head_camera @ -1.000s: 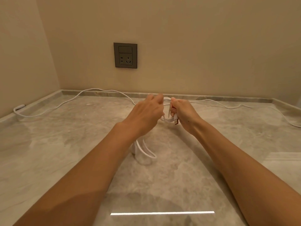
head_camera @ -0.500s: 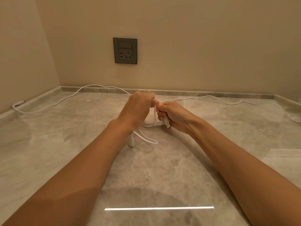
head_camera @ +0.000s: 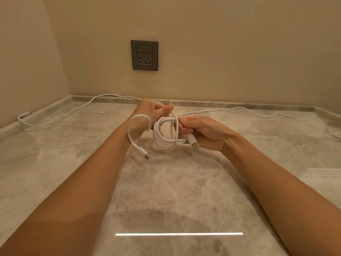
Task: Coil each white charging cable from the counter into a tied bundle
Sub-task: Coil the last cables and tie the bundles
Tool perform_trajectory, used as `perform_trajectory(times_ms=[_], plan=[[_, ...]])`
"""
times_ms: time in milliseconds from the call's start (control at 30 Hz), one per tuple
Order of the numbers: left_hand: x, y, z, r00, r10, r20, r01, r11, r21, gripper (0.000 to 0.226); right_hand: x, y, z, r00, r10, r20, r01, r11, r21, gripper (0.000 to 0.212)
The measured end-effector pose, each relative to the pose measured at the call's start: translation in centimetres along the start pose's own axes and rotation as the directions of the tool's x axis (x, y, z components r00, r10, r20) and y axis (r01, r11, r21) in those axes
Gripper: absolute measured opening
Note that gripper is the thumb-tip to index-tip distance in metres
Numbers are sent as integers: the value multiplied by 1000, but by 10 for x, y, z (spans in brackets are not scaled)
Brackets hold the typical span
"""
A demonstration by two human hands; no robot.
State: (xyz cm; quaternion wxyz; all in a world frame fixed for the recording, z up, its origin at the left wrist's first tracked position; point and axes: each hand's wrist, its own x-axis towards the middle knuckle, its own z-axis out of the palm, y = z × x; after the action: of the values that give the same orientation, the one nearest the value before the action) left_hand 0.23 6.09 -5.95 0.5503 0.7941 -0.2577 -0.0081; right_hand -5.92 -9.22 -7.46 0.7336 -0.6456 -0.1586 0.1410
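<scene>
A coiled white charging cable hangs in the air above the counter, between my hands. My right hand grips the coil at its right side, with the USB plug sticking out below the fingers. My left hand is curled just behind the coil and pinches the cable's free end, which loops over my left wrist and ends in a small plug. A second white cable lies loose on the counter along the back, left of my hands. Another white cable stretches to the right.
The marble counter meets beige walls at the back and left, with a low raised edge. A grey wall socket sits on the back wall above my hands. A bright strip of reflected light lies on the counter near me.
The coil has been lifted and turned, so its loops now face me. The free end, which hung down to the counter, now loops over my left wrist. My hands have drawn slightly apart.
</scene>
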Motion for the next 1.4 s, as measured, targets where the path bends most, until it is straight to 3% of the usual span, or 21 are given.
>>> perform_trajectory(times_ms=[100,167,200,300,467,733,867,967,1067,1167,1400], plan=[[-4,-1,4,996,82,43,-82,997,3,28,2,2,-5,995,-101,23,96,980,173,14],[-7,1,10,994,71,87,-84,984,157,14,5,1,-7,989,-149,-10,146,950,277,17],[-7,1,15,995,30,91,-51,968,244,19,5,1,-8,985,-169,-45,175,935,309,16],[-3,1,26,993,-60,106,17,928,372,26,3,-4,-10,960,-173,-219,236,923,305,12],[-6,12,34,941,-121,316,-72,840,537,18,5,-6,-18,863,-55,-503,289,869,401,32],[-16,17,34,785,-304,540,-19,859,511,11,18,-2,-13,575,-169,-801,236,971,-36,39],[-15,22,36,836,-230,498,-186,735,652,15,19,3,-9,485,-383,-786,54,911,-410,38],[-19,31,35,898,-66,436,-326,567,756,25,20,7,-8,528,-548,-649,-128,704,-698,40],[-19,36,30,926,118,358,-376,361,853,12,15,3,-9,669,-508,-542,-180,597,-782,43],[-17,34,26,920,184,347,-381,203,902,19,8,-6,-12,795,-339,-503,-193,645,-739,37],[-15,31,23,875,291,387,-427,89,900,18,-2,-18,-22,938,12,-347,-196,843,-501,26]])
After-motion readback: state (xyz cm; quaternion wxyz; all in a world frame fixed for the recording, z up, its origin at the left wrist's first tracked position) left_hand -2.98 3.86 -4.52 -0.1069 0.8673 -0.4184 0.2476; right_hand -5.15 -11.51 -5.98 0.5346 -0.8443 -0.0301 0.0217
